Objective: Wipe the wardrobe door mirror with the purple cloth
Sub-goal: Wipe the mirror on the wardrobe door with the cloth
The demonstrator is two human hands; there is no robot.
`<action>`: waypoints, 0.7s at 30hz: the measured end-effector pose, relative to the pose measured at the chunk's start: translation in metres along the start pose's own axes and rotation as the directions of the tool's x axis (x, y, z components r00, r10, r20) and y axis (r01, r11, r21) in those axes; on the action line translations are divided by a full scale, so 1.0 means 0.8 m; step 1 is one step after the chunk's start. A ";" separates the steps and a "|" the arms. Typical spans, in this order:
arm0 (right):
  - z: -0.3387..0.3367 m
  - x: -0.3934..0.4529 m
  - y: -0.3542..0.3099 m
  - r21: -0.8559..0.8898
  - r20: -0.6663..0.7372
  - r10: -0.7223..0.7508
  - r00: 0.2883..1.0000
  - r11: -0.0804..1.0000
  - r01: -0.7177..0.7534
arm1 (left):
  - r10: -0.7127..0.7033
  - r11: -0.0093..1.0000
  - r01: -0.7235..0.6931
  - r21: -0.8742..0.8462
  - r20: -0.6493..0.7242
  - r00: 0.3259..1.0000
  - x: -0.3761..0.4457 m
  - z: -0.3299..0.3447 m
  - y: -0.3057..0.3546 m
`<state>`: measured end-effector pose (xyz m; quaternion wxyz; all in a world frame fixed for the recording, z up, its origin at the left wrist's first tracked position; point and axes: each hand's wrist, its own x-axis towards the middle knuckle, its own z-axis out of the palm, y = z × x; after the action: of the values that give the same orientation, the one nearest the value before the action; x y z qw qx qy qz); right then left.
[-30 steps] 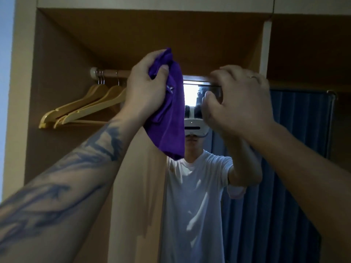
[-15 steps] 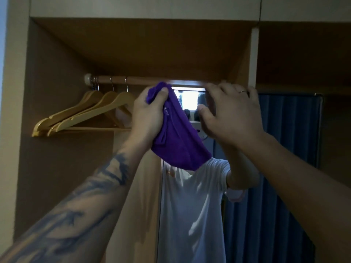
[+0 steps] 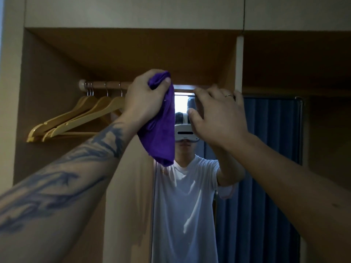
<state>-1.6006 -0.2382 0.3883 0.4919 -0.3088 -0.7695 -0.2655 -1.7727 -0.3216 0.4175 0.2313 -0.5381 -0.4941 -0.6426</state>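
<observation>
My left hand [image 3: 144, 101] is raised and grips the bunched top of the purple cloth [image 3: 161, 130]. The cloth hangs down against the upper left corner of the wardrobe door mirror [image 3: 266, 168]. My right hand [image 3: 216, 118] is up at the mirror's top edge, fingers curled over it and thumb in front of the glass. The mirror reflects a person in a white T-shirt with a headset, and a blue curtain. Both hands hide part of the mirror's top edge.
Several wooden hangers [image 3: 76, 120] hang on a rail [image 3: 106, 85] inside the wardrobe, left of the mirror. A white upright panel [image 3: 239, 63] divides the wardrobe above my right hand. Pale cabinet fronts run along the top.
My left hand dipped with the cloth half a second ago and has come back up to the mirror's top corner. My right hand stays at the top edge.
</observation>
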 end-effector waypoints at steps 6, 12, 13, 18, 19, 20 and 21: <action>0.006 -0.004 -0.001 -0.008 -0.028 -0.008 1.000 1.000 0.008 | -0.132 0.964 0.136 -0.229 0.033 0.991 -0.028 0.005 -0.013; 0.009 -0.006 -0.006 -0.015 -0.039 0.007 0.999 1.000 -0.008 | -0.409 0.752 0.424 -0.505 0.146 0.901 -0.113 0.010 -0.024; 0.010 -0.007 -0.007 -0.018 -0.042 0.010 0.999 1.000 -0.011 | -0.397 0.773 0.406 -0.488 0.126 0.909 -0.122 0.012 -0.028; 0.010 -0.008 -0.008 -0.008 -0.044 0.008 0.999 1.000 -0.008 | -0.199 0.965 0.186 -0.187 -0.053 0.979 -0.083 0.018 -0.024; 0.009 -0.008 -0.008 -0.008 -0.041 0.011 0.999 1.000 -0.011 | -0.168 0.976 0.157 -0.154 -0.063 0.984 -0.066 0.017 -0.018; 0.009 -0.007 -0.007 -0.013 -0.041 0.016 0.999 1.000 -0.016 | -0.140 0.983 0.133 -0.129 -0.052 0.989 -0.048 0.016 -0.013; 0.011 -0.007 -0.007 -0.020 -0.042 0.017 0.999 1.000 -0.018 | -0.113 0.990 0.110 -0.092 -0.027 0.993 -0.034 0.014 -0.009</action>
<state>-1.6081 -0.2373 0.3794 0.5073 -0.3150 -0.7534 -0.2753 -1.7647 -0.3150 0.3891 0.1784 -0.5092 -0.4902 -0.6845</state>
